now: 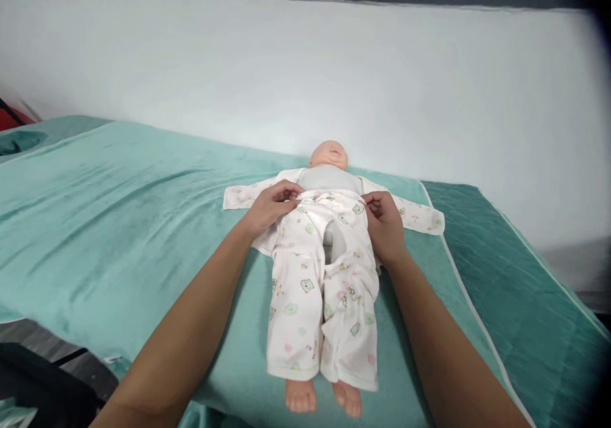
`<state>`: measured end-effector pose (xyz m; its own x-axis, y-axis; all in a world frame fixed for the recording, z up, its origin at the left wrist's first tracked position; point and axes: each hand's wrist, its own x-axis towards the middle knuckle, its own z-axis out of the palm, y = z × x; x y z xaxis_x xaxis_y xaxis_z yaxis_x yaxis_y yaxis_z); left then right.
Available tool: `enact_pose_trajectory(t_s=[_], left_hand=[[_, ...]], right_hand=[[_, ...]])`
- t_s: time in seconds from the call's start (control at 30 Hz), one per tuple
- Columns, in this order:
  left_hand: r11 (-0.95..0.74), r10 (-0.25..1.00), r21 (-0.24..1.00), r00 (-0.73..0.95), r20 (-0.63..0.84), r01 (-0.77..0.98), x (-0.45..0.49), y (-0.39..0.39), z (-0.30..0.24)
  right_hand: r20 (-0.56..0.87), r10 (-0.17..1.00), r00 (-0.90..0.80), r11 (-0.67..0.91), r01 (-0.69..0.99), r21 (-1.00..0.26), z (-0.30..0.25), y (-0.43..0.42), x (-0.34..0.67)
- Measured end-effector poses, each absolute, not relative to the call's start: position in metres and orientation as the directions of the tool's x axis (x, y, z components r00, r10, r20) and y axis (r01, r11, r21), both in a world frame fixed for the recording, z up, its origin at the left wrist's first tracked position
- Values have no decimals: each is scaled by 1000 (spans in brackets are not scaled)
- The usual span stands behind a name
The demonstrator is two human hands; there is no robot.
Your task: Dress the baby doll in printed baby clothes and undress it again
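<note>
A baby doll (328, 156) lies on its back on a teal blanket (119, 224), head toward the wall, bare feet toward me. It wears white printed trousers (305, 288), and a matching open shirt (420, 217) is spread under it with both sleeves out. My left hand (270, 207) pinches the trousers' waistband at the doll's right hip. At the other hip, my right hand (384, 224) grips the same waistband. Both hands have their fingers curled closed on the cloth.
A white wall (305, 78) runs behind the bed. A darker green cover (525, 313) lies on the right side. Dark objects (38, 383) sit on the floor at the lower left, and something red (9, 117) shows at the far left edge.
</note>
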<state>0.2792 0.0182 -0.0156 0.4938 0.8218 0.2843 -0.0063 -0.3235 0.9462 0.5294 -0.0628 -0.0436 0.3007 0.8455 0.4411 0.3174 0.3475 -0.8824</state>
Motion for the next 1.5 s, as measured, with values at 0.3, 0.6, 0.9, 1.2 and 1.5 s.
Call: enact_pose_trajectory(t_s=[0.3,0.6,0.9,1.2,1.5], left_hand=[[-362,817,930,500,288,56,279,13,-9],[-460,855,876,340,393,144,298,13,-15],[-409,871,900,357,336,149,301,15,-12],[-574,777,783,461,430,238,302,9,-3],[-643,735,736,439,517,210,308,0,-1]], right_hand=[[280,931,235,253,139,-957,-31,-66,523],[295,923,246,210,320,-924,-31,-58,528],[307,913,268,211,332,-919,-32,-51,526],[371,918,138,299,373,-878,-21,-59,524],[329,928,175,258,336,-906,-25,-56,522]])
